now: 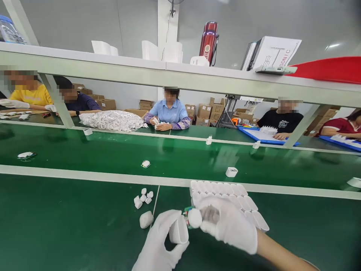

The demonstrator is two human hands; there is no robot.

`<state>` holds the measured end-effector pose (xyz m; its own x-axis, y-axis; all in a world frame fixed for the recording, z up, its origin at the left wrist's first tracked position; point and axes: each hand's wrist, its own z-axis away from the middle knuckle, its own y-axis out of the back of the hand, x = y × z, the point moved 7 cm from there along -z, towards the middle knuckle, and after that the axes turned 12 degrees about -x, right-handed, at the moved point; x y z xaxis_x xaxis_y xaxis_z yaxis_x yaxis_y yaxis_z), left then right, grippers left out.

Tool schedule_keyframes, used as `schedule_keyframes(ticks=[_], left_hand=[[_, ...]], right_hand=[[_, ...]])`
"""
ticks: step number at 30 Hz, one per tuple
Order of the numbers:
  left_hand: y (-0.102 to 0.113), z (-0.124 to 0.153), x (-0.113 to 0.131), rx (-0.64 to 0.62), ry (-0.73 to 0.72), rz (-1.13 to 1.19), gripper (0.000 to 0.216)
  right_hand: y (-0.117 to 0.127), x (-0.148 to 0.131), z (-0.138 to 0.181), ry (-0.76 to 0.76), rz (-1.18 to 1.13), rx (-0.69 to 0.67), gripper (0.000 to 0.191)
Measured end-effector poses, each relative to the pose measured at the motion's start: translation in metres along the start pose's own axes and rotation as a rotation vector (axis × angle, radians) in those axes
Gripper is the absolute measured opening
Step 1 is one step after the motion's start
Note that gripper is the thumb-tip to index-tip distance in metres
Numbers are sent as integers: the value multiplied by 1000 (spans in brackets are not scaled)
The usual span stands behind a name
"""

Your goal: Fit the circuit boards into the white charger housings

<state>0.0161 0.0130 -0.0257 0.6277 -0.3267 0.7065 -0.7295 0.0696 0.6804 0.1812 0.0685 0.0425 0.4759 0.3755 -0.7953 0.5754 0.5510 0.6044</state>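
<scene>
My left hand (160, 244), in a white glove, grips a white plastic charger housing (178, 230) with its open end tilted up. My gloved right hand (222, 222) pinches a small green circuit board (188, 217) with a round white part on it. The board is close above the housing's opening; whether the two touch I cannot tell. Behind my right hand, rows of white housings (217, 188) stand side by side, partly hidden by the glove. Left of my left hand lie a single white housing (146, 219) and several small white pieces (143, 198).
Beyond a pale rail (98, 176) runs a green belt (84, 150) carrying a circuit board (146, 163) and a white housing (231, 172). Across it sits a person in a blue shirt (169, 111) beside a heap of white parts (113, 119). An overhead shelf (135, 67) holds a red flask (208, 43).
</scene>
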Motion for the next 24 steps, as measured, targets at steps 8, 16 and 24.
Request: schedule_keyframes(ticks=[8, 16, 24], left_hand=[[7, 10, 21, 85, -195, -286, 54], [9, 6, 28, 85, -215, -254, 51], [11, 7, 26, 80, -185, -258, 50]], right_hand=[[-16, -13, 14, -55, 74, -57, 26], [-24, -7, 19, -126, 176, -2, 17], [-33, 3, 21, -196, 136, 10, 22]])
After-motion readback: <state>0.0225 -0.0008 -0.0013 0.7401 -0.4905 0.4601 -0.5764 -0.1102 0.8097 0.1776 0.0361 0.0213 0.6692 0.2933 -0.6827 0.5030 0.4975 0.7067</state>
